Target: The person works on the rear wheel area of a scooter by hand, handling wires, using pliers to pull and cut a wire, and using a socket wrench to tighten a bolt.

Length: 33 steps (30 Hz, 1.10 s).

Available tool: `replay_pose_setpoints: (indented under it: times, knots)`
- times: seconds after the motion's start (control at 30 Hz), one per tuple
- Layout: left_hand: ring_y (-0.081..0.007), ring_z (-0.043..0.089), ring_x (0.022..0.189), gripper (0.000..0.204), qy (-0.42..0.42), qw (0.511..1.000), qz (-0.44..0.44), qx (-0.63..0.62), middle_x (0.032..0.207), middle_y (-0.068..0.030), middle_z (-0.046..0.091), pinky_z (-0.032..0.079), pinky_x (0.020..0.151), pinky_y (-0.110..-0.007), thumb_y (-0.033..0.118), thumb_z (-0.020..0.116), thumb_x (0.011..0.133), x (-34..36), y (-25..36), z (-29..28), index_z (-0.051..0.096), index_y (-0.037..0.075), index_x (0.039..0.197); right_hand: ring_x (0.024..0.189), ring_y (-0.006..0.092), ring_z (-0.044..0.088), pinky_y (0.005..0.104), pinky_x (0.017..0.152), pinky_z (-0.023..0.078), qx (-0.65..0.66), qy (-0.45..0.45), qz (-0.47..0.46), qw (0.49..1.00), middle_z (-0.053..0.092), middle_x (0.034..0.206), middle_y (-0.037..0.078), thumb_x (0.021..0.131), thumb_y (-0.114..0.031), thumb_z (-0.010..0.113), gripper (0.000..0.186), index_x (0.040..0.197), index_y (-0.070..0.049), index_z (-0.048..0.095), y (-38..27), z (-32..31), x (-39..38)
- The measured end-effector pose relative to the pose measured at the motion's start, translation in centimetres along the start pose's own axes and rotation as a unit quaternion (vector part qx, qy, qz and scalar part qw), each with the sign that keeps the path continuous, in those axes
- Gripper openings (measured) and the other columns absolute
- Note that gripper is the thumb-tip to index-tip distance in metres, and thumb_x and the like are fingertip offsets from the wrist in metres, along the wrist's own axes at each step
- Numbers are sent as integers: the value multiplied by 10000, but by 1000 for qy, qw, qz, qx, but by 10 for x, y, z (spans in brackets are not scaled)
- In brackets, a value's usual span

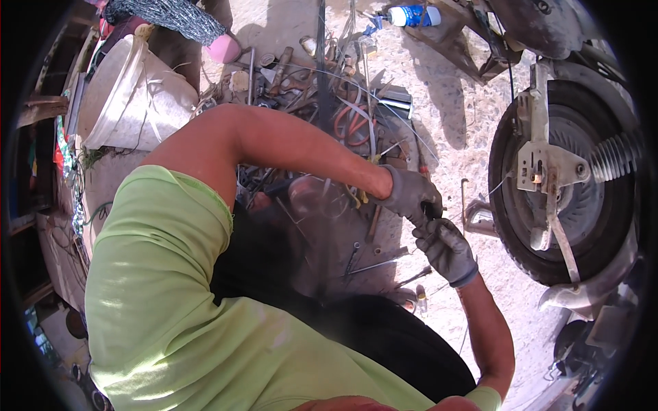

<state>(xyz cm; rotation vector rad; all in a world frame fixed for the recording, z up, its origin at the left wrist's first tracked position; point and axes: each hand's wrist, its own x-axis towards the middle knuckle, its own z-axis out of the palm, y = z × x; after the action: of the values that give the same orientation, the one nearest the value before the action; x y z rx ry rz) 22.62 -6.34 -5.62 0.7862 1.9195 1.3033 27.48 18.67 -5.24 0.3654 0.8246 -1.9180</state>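
My left hand (pixel 409 195), in a grey work glove, has its fingers curled round a small dark item (pixel 430 212) too hidden to name. Just below it my right hand (pixel 445 250), gloved the same way, pinches at the same spot, fingers bent and meeting those of the left. Right of both hands is a scooter or motorbike wheel (pixel 507 226) with a metal bracket (pixel 534 164) and a coil spring (pixel 610 159). Loose tools, wires and metal parts (pixel 356 116) lie on the ground beyond and below my left arm, among them a long steel bar (pixel 377 264).
A white bucket (pixel 123 103) lies tilted at the upper left, near a leg in patterned fabric (pixel 171 20). A blue-and-white bottle (pixel 411 15) and rusty metal frame (pixel 466 41) are at the top. Clutter (pixel 589 342) fills the lower right edge.
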Motion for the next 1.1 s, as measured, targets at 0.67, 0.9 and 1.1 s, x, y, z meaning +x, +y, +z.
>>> replay_pose_setpoints:
  times: [0.67,0.9,1.1]
  knots:
    - [-155,718,694,345,227,932,-48,-278,862,-73,773,586,634,-284,346,769,923,128,47,-119,744,40,1081,917,201,685,309,806,539,-74,14,35,997,690,1079,127,990,-224,669,289,1117,34,633,2,-12,-18]
    - [-201,759,833,286,232,919,-4,-319,970,-114,776,615,758,-305,195,724,954,137,39,-115,706,-23,1138,933,229,676,343,843,526,-65,63,26,996,699,1058,139,979,-184,670,289,1146,48,625,2,-17,-28]
    - [-160,712,654,281,298,924,-31,-237,879,-113,774,586,597,-279,196,814,885,133,42,-125,756,-42,1023,939,222,675,337,838,533,-89,60,35,994,694,1086,154,1001,-162,635,272,1164,55,614,-3,-15,-35]
